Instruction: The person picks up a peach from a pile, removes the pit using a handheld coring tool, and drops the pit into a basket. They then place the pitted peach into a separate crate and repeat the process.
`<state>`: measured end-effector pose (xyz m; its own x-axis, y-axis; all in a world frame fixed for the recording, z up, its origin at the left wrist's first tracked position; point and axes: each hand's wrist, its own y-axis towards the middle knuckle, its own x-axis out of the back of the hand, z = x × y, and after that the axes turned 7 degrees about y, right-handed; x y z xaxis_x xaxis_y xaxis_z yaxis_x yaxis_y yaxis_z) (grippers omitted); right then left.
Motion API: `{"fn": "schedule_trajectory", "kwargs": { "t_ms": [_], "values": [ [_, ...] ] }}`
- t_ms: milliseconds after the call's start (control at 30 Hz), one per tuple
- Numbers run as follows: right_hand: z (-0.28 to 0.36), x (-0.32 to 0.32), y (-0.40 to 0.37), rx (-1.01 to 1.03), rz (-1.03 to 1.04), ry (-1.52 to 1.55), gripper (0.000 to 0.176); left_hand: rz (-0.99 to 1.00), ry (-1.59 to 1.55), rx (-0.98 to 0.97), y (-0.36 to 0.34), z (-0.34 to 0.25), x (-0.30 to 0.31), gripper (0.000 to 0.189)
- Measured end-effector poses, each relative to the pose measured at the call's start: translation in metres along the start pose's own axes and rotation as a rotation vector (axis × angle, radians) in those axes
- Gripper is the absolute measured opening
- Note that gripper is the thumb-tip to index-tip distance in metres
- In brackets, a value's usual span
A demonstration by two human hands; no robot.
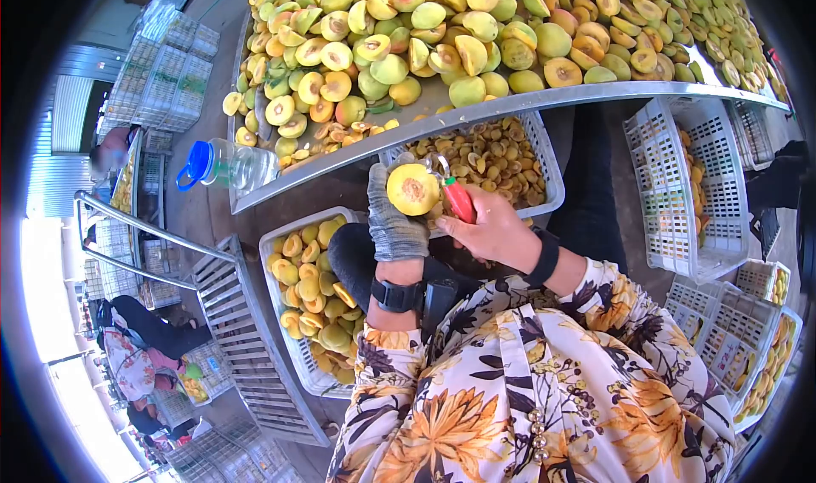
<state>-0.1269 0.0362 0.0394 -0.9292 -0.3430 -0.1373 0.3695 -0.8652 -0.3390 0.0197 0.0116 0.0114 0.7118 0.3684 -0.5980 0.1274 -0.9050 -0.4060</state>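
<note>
My left hand, in a grey knit glove, is closed around a yellow peach half. Its cut face is turned up, showing a rough brownish hollow in the middle. In my bare right hand is a pitting tool with a red handle, a green collar and a curved metal end. That metal end is right at the upper right edge of the peach half. Below and beyond my hands, a white crate holds many brownish pits and scraps.
A metal-edged table heaped with peaches runs across the front. A blue-capped water jug is at its left corner. A crate of peach halves stands by my left knee, beside a slatted metal rack. More crates stand right.
</note>
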Motion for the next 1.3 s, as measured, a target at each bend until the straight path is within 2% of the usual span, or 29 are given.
{"fn": "schedule_trajectory", "kwargs": {
  "t_ms": [67,100,167,200,233,300,400,433,500,533,567,633,667,700,767,833,867,900,933,967,1033,1067,1100,1167,1233,1300],
  "values": [
    [-0.011,0.004,-0.001,0.317,-0.104,-0.360,0.031,-0.046,0.100,-0.031,-0.001,-0.001,0.000,0.041],
    [-0.012,0.004,-0.003,0.314,-0.112,-0.361,0.031,-0.040,0.100,-0.025,-0.001,0.001,0.000,0.041],
    [-0.013,0.003,-0.007,0.292,-0.068,-0.364,0.032,0.103,0.129,-0.056,-0.001,0.006,0.000,0.044],
    [-0.016,0.003,-0.007,0.402,-0.071,-0.413,0.029,0.108,0.126,-0.052,-0.001,0.008,-0.001,0.044],
    [-0.018,0.004,-0.008,0.400,-0.075,-0.417,0.029,0.111,0.127,-0.061,-0.001,0.010,-0.004,0.046],
    [-0.019,0.005,-0.010,0.277,-0.078,-0.378,0.026,0.114,0.128,-0.066,-0.004,0.015,-0.011,0.049],
    [-0.023,0.005,-0.015,0.343,-0.125,-0.386,0.024,0.071,0.286,-0.245,-0.011,0.023,-0.024,0.056],
    [-0.024,0.004,-0.017,0.341,-0.129,-0.386,0.024,0.073,0.286,-0.242,-0.011,0.027,-0.024,0.056],
    [-0.030,0.002,-0.021,0.341,-0.124,-0.381,0.022,0.042,0.471,-0.383,-0.011,0.031,-0.025,0.057],
    [-0.033,0.004,-0.021,0.367,-0.080,-0.403,0.022,0.039,0.474,-0.258,-0.013,0.024,-0.027,0.059],
    [-0.034,0.006,-0.021,0.363,-0.081,-0.405,0.022,0.038,0.472,-0.255,-0.009,0.019,-0.023,0.059],
    [-0.035,0.007,-0.020,0.271,0.025,-0.435,0.021,0.285,0.511,0.098,0.001,0.004,-0.016,0.063],
    [-0.037,0.008,-0.019,0.270,0.030,-0.433,0.021,0.383,0.579,0.187,0.005,-0.004,-0.018,0.064],
    [-0.040,0.008,-0.017,0.275,0.064,-0.434,0.021,0.379,0.580,0.186,0.006,-0.012,-0.021,0.064],
    [-0.042,0.011,-0.014,0.281,0.102,-0.435,0.021,0.458,0.866,0.313,0.008,-0.021,-0.025,0.064],
    [-0.036,0.012,-0.009,0.183,0.187,-0.262,0.020,0.415,0.852,0.364,0.009,-0.022,-0.023,0.062],
    [-0.032,0.013,-0.010,0.045,0.214,-0.200,0.019,0.414,0.687,0.272,0.005,-0.022,-0.022,0.061],
    [-0.022,0.011,-0.011,0.046,0.217,-0.196,0.019,0.410,0.522,0.181,0.000,-0.020,-0.020,0.060],
    [-0.014,0.009,-0.013,-0.064,0.244,-0.060,0.019,0.322,0.385,0.098,-0.005,-0.014,-0.016,0.054],
    [-0.010,0.007,-0.014,-0.175,0.269,0.075,0.018,0.321,0.388,0.099,-0.010,-0.005,-0.018,0.054],
    [-0.012,0.003,-0.014,-0.158,0.268,0.043,0.016,0.085,0.385,-0.216,-0.022,0.011,-0.023,0.046],
    [-0.012,0.001,-0.015,-0.138,0.263,0.010,0.015,0.093,0.245,-0.096,-0.018,0.009,-0.016,0.032],
    [-0.021,0.001,-0.012,-0.140,0.269,0.006,0.015,0.087,0.242,-0.099,-0.015,0.008,-0.014,0.032],
    [-0.050,0.003,-0.003,0.430,0.146,-0.322,0.012,0.145,0.131,0.087,-0.010,0.005,-0.011,0.027],
    [-0.054,0.001,-0.002,0.462,0.132,-0.306,0.010,0.107,0.141,0.161,-0.011,0.001,-0.015,0.024],
    [-0.042,0.000,-0.003,0.500,0.116,-0.289,0.009,0.071,0.262,0.019,-0.010,0.002,-0.019,0.024]
  ]
}}
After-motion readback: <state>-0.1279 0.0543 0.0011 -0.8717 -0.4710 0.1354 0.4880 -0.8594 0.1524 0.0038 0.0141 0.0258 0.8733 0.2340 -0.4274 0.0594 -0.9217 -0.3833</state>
